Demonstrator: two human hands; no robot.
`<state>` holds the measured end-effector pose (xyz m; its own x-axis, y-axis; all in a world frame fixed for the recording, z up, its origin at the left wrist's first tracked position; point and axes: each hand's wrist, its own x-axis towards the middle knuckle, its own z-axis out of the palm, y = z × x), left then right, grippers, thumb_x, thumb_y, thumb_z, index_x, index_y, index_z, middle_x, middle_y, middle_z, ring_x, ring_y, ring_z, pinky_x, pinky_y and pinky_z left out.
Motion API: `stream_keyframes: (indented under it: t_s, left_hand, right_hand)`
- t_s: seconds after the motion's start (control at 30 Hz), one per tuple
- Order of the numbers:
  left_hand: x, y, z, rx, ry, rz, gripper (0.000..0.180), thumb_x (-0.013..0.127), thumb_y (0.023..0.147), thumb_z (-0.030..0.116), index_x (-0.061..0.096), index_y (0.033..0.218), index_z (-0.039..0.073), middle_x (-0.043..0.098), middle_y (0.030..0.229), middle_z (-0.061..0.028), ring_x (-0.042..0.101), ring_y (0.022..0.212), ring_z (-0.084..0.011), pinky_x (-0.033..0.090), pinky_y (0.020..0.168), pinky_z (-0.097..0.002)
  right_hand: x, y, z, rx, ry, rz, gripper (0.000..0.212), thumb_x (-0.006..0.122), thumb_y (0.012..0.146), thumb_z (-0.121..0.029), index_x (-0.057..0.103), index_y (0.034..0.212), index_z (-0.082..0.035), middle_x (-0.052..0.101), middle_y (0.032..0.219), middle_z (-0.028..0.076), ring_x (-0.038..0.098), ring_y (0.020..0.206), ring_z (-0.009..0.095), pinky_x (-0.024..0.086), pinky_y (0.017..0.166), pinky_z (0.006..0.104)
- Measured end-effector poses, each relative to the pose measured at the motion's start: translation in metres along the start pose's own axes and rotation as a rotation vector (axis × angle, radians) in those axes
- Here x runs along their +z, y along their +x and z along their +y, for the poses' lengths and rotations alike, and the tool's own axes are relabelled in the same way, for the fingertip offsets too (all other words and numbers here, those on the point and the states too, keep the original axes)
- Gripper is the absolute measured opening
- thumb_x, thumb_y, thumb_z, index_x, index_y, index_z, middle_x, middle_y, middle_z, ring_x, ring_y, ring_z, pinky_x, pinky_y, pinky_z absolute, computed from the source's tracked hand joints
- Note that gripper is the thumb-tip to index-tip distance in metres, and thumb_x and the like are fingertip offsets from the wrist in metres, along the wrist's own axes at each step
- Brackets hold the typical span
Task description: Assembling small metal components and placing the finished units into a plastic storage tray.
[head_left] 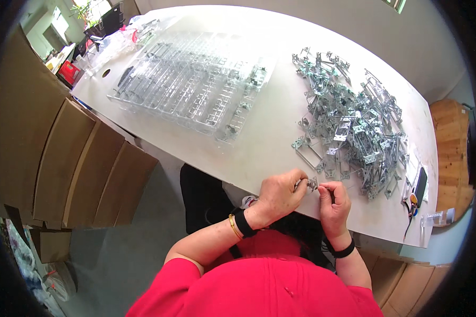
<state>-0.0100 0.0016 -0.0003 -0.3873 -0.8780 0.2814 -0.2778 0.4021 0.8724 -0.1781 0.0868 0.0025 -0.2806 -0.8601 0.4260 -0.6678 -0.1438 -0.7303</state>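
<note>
At the table's near edge, my left hand (pixel 281 194) is closed, thumb and fingers pinching a small metal bracket (pixel 313 183) that sticks out to the right. Close beside it my right hand (pixel 334 208) is also closed, its fingertips at the bracket's right end. What sits inside its curled fingers is too small to make out. Just beyond both hands spreads a big tangled heap of silvery metal brackets (pixel 349 124), joined by thin rods. One rectangular rod frame (pixel 308 154) lies at the heap's near left side.
Clear plastic trays (pixel 188 87) with rows of metal parts cover the left half of the white table (pixel 251 134). Dark-handled scissors (pixel 413 198) and a clear plastic tube (pixel 436 217) lie at the right edge. Cardboard boxes (pixel 84 164) stand on the left; a wooden round stool (pixel 449 153) is on the right.
</note>
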Motion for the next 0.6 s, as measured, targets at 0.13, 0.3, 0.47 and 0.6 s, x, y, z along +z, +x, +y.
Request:
stream_keyframes:
  t_s: [0.13,0.3,0.47,0.6]
  left_hand:
    - [0.001,-0.001,-0.002,0.017,0.006,-0.004,0.011,0.072,0.096,0.017,0.076,0.101,0.008,0.068,0.072,-0.0165,0.069,0.06,-0.0279,0.051,0.056,-0.0387]
    - [-0.001,-0.001,0.0,0.013,0.002,-0.002,0.012,0.072,0.096,0.018,0.075,0.101,0.008,0.068,0.072,-0.0165,0.07,0.061,-0.0284,0.052,0.057,-0.0389]
    - [-0.001,-0.003,0.0,-0.002,0.003,-0.022,0.012,0.073,0.096,0.018,0.076,0.102,0.008,0.069,0.072,-0.0163,0.071,0.062,-0.0278,0.053,0.057,-0.0386]
    - [0.007,-0.002,-0.003,0.028,-0.042,0.002,0.013,0.073,0.097,0.018,0.076,0.103,0.007,0.066,0.067,-0.0146,0.065,0.055,-0.0209,0.049,0.054,-0.0366]
  right_hand:
    - [-0.003,0.001,-0.002,0.061,0.012,-0.022,0.012,0.076,0.098,-0.009,0.066,0.097,-0.002,0.067,0.091,0.011,0.064,0.079,0.026,0.051,0.071,0.0344]
    - [-0.001,0.0,0.001,0.043,-0.014,-0.023,0.012,0.075,0.098,-0.009,0.066,0.098,-0.003,0.067,0.091,0.012,0.065,0.08,0.026,0.051,0.071,0.0344]
    - [-0.001,0.0,-0.002,0.035,-0.004,-0.036,0.008,0.073,0.098,-0.006,0.067,0.101,-0.003,0.068,0.094,0.013,0.066,0.082,0.028,0.053,0.074,0.0351]
    - [-0.002,0.0,-0.002,0.013,0.03,-0.019,0.007,0.071,0.098,-0.002,0.068,0.104,-0.003,0.068,0.096,0.014,0.067,0.085,0.028,0.054,0.076,0.0351]
